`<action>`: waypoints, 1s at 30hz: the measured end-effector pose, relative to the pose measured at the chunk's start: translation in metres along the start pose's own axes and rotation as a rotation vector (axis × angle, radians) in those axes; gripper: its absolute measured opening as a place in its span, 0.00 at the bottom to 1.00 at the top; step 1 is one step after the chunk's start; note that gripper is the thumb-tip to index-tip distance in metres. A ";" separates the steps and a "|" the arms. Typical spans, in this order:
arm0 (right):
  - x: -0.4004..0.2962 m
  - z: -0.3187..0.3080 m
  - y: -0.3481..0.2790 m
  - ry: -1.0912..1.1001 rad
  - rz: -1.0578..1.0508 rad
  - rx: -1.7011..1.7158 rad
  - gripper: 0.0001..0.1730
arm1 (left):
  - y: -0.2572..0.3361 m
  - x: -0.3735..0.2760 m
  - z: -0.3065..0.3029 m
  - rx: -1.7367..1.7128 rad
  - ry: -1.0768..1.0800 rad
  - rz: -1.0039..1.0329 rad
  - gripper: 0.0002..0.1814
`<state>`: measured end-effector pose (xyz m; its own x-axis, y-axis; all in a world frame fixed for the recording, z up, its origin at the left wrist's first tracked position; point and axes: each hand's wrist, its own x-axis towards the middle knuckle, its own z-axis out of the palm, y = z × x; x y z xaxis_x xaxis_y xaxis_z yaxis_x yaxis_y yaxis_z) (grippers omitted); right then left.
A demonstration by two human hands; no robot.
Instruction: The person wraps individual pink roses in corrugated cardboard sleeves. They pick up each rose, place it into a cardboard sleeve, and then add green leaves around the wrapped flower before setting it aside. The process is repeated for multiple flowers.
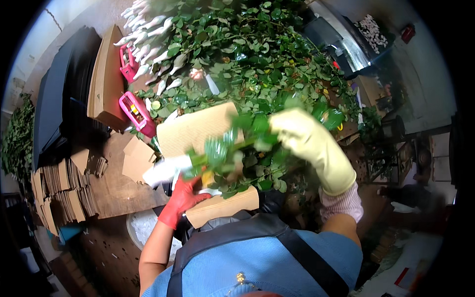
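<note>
My right hand (297, 128), in a pale yellow rubber glove, is closed around the leafy stem (241, 144) of a flower, blurred by motion. The flower's head end, in a white sleeve (169, 170), points left. Just below that sleeve is my left hand (184, 198) in a red glove. Its thumb rests by the near flap of corrugated cardboard (228, 206); its other fingers are partly hidden, so I cannot tell whether they grip anything. More green leaves (256, 178) lie between the near flap and the far corrugated cardboard (198, 128).
Leafy rose stems (252, 55) heap across the back of the wooden table (118, 185), with white-sleeved heads (148, 41) at left. Two pink tape dispensers (138, 115) (128, 63) stand beside stacked cardboard (105, 80). Small cardboard pieces (65, 189) line the left edge. A tub (139, 226) sits below.
</note>
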<state>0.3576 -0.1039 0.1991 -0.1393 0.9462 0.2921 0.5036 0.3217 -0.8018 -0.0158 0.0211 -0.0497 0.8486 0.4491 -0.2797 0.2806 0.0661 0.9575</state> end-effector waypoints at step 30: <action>0.116 -0.019 0.129 0.568 1.255 0.092 0.28 | 0.061 0.005 -0.007 0.776 -0.213 0.324 0.37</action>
<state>0.4222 0.0470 0.1394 0.7361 0.4646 -0.4922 -0.0285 -0.7053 -0.7083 0.0020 0.0338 0.0076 0.9837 0.1596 -0.0830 0.1719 -0.6978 0.6953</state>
